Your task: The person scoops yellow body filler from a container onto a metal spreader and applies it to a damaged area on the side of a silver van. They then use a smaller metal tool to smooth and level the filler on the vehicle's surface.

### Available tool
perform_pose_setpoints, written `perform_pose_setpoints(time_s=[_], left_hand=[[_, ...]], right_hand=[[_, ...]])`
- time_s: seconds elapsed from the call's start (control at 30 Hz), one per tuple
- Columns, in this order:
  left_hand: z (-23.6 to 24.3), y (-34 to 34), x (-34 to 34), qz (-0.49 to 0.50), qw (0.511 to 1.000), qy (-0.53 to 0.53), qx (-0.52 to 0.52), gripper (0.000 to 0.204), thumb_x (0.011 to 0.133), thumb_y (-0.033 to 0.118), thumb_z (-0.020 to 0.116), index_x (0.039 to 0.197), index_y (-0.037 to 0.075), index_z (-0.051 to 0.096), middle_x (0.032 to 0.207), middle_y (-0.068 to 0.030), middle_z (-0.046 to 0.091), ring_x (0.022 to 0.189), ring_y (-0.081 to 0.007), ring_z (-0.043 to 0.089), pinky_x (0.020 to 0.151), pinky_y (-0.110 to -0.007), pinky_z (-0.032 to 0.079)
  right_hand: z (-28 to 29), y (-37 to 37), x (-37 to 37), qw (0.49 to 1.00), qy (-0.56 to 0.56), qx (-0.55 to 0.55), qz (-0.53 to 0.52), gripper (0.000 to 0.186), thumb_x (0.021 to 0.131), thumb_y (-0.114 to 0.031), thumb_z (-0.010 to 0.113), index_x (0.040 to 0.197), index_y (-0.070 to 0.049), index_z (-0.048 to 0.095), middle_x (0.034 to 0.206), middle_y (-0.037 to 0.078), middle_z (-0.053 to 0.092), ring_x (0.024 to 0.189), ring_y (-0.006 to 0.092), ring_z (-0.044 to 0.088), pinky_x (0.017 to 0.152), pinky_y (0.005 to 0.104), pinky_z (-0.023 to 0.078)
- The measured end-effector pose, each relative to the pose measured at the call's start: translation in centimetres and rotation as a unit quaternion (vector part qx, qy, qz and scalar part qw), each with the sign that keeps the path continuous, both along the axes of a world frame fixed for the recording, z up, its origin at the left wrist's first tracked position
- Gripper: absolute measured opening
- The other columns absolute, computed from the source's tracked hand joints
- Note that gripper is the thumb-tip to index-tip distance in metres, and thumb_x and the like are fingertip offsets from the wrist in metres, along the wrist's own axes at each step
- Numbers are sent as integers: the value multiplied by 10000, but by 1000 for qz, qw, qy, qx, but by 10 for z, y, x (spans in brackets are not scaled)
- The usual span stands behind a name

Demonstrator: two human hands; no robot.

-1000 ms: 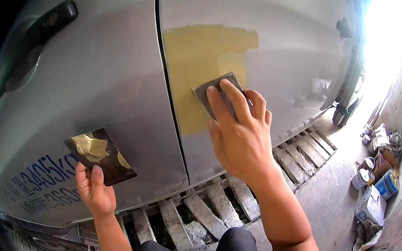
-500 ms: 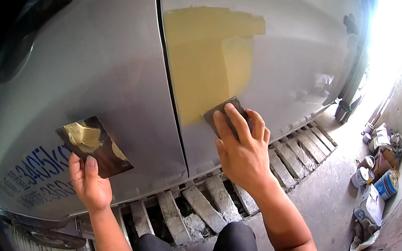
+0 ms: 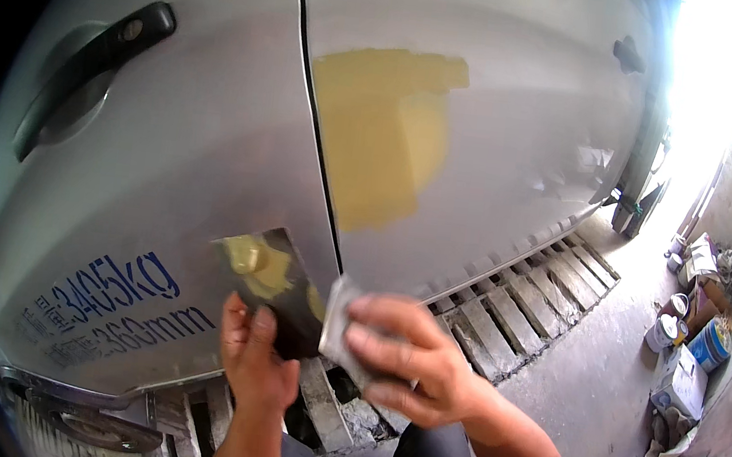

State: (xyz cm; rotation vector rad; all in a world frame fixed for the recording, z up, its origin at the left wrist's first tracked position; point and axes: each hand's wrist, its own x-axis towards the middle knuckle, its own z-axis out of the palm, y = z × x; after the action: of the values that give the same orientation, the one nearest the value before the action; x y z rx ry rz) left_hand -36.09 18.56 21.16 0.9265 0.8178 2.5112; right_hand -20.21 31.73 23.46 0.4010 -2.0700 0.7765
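Observation:
My left hand [image 3: 262,356] grips the lower edge of a dark flat putty plate [image 3: 296,317], thumb on its face. A wet lump of yellow putty [image 3: 247,258] sits on the plate's upper part, with a smear beside it. Close to the plate's right edge, my right hand [image 3: 428,356] is closed on a flat putty spreader [image 3: 337,319], its fingers blurred by motion. Whether spreader and plate touch, I cannot tell. Beyond both hands, a broad yellow putty patch [image 3: 371,140] covers part of the silver vehicle panel [image 3: 526,147], right of the dark door gap.
A black door handle [image 3: 97,75] juts out at left on the neighbouring door, above blue lettering. Slatted grating [image 3: 536,309] runs under the vehicle's lower edge. Paint cans [image 3: 662,331], a white box [image 3: 680,382] and a blue bucket [image 3: 711,343] stand along the right wall.
My right hand has drawn the spreader off the putty patch, down and left toward the plate. My left hand has carried the plate to the right. The view has shifted slightly.

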Motion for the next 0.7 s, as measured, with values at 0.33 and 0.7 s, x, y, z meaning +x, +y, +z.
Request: perform_pose_setpoints(time_s=[0.33, 0.7], left_hand=[[29, -21, -62, 74, 989, 107, 65, 328, 920, 79, 581, 1235, 35, 503, 1186, -60, 587, 1080, -169, 557, 986, -337, 426], [19, -13, -98, 75, 974, 203, 72, 352, 952, 48, 490, 1303, 50, 477, 1209, -60, 587, 1124, -166, 561, 971, -326, 463]], right_hand=[[53, 51, -23, 888, 5, 164, -429, 577, 824, -147, 616, 1371, -86, 442, 1410, 103, 376, 1200, 369, 361, 969, 482, 372], [102, 32, -61, 855, -2, 183, -485, 539, 841, -156, 601, 1356, -81, 459, 1359, 127, 369, 1160, 353, 384, 939, 482, 390]])
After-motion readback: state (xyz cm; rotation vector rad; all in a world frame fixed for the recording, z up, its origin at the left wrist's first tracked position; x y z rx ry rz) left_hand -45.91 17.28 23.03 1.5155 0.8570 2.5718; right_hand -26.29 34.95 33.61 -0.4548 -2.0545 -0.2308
